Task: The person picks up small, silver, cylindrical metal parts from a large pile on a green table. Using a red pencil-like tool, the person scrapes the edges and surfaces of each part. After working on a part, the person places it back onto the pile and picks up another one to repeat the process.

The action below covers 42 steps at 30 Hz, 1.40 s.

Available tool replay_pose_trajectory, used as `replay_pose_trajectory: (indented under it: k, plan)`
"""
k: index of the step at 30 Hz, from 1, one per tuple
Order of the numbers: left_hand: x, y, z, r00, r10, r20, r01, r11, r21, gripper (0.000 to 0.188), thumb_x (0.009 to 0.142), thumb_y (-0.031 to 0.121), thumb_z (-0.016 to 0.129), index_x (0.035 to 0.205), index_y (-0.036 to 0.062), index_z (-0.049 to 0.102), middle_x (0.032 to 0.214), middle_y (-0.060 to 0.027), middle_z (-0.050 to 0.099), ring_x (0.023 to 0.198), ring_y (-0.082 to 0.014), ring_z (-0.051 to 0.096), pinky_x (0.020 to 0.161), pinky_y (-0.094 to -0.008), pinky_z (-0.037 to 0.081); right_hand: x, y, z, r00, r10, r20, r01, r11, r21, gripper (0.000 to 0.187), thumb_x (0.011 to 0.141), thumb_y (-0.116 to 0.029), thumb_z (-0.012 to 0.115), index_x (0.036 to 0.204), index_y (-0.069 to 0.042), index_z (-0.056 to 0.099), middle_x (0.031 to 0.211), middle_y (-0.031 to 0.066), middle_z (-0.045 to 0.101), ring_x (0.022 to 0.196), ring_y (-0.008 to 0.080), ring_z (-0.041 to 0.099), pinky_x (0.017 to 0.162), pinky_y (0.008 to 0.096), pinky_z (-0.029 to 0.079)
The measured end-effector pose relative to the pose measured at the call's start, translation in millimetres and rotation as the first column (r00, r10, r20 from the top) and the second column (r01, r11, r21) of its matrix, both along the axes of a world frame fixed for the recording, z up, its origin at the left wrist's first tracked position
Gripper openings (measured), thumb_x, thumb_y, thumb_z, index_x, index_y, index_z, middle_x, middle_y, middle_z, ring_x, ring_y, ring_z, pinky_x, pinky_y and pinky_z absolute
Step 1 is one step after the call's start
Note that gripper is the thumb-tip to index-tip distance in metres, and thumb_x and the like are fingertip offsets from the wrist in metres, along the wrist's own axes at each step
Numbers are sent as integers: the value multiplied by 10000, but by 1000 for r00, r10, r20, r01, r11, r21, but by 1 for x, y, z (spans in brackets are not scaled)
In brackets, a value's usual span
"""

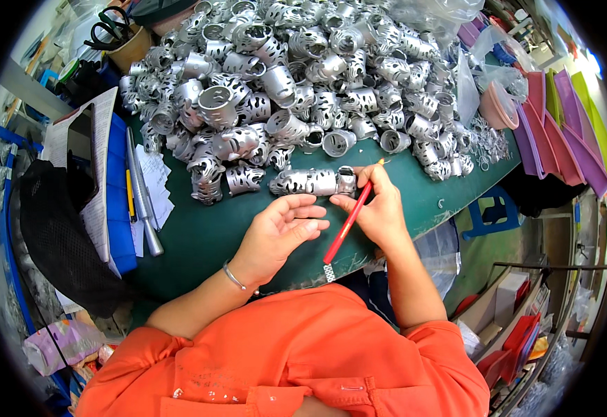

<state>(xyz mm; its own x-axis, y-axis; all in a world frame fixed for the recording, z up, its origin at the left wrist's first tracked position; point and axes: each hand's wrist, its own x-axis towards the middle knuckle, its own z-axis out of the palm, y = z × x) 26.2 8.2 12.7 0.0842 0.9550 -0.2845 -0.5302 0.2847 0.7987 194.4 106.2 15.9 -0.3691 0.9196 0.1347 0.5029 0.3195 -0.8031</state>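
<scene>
Two hands, right hand (pixel 380 212) gripping red tool (pixel 348 224)

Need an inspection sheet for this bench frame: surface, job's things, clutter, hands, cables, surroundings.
Surface: green table, bare only in the strip near the person.
Job's things: row of silver perforated sleeves lying on its side by the fingertips; red pencil.
Clutter: big heap of silver sleeves across the far half; loose metal rings; metal rod; papers; scissors in a cup.
Hands: left hand open, palm up, beside the row; right hand grips the red pencil at the row's end.
Cables: nothing seen.
Surroundings: purple and green trays on the right; blue stool; black mesh bag on the left.
</scene>
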Motion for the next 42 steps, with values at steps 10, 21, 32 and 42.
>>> replay_pose_trajectory:
  k: [10, 21, 32, 42]
  plan:
    - [5, -4, 5, 970, -3, -242, 77, 952, 297, 618, 692, -54, 702, 1236, 10, 415, 1235, -100, 434, 1074, -189, 507, 847, -300, 474, 3, -34, 20, 782, -128, -610, -219, 860, -462, 233, 842, -109, 620, 808, -75, 392, 716, 27, 543, 608, 78, 551, 500, 194, 465]
    - [-4, 0, 8, 945, 37, 325, -50, 998, 34, 367, 916, 205, 445, 1188, -40, 417, 1059, -168, 574, 871, -253, 621, 761, -326, 520, -5, -39, 18, 779, 100, -619, -219, 968, -120, 325, 750, -48, 708, 857, -69, 402, 1071, 154, 567, 894, 138, 541, 748, 257, 449]
    - [-3, -4, 1, 973, -50, 224, 33, 996, 80, 355, 878, 124, 553, 1177, -36, 447, 1016, -132, 577, 864, -195, 606, 718, -276, 515, 2, -47, 6, 726, 89, -682, -263, 952, -156, 323, 745, -30, 706, 841, -54, 399, 1067, 183, 579, 917, 166, 565, 802, 292, 464]
    - [4, 0, 4, 999, -2, 33, -10, 934, 356, 596, 718, -83, 669, 1248, 16, 414, 1183, -122, 482, 1020, -179, 538, 850, -304, 484, 7, -47, 3, 662, 162, -732, -292, 955, -53, 364, 714, -42, 733, 822, -60, 386, 1063, 218, 559, 993, 248, 564, 797, 329, 484]
